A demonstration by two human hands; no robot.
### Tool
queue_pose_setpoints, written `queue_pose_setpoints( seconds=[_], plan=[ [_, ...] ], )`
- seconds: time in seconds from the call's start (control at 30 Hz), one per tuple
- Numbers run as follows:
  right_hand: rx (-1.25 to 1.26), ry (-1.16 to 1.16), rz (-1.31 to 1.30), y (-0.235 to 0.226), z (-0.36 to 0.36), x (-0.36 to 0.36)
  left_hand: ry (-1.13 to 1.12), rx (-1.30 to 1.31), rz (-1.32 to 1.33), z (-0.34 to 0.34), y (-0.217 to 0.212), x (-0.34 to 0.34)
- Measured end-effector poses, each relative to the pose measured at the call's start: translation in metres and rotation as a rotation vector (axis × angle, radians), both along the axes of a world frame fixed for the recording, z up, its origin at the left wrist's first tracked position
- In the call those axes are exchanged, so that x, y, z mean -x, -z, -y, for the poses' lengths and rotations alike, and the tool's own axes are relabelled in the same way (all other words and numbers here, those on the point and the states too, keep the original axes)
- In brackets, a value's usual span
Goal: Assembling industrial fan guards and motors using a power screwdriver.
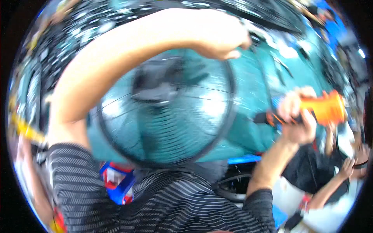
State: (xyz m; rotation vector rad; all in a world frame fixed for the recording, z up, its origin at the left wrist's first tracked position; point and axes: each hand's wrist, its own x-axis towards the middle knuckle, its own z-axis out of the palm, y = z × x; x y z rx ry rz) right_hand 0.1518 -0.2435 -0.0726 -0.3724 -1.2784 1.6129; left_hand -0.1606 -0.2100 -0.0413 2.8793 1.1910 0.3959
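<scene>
Head view: two hands at a round black wire fan guard over a teal surface, all motion-blurred.

The left hand (219,37) reaches across from the left, fingers curled together over the top rim of the round black wire fan guard (167,112), which stands against the person's striped shirt, its dark hub below and left of those fingers. The right hand (297,116) is wrapped tight around an orange plastic power tool (324,108), whose body sticks out to the right of the fingers, well clear of the guard. A small blue and red box (116,182) sits low, beneath the guard; its contents are too blurred to tell. Another person's hand (347,167) rests at the right edge.
</scene>
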Motion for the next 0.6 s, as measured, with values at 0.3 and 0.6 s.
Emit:
queue_pose_setpoints(
  seconds=[0.3,0.6],
  plan=[
    [-0.218,0.519,0.177,0.029,0.056,-0.005,-1.078,-0.082,-0.145,0.254,-0.045,0.185],
    [-0.049,0.596,0.299,-0.034,-0.021,-0.010,-1.242,0.179,-0.050,0.254,0.022,0.284]
  ],
)
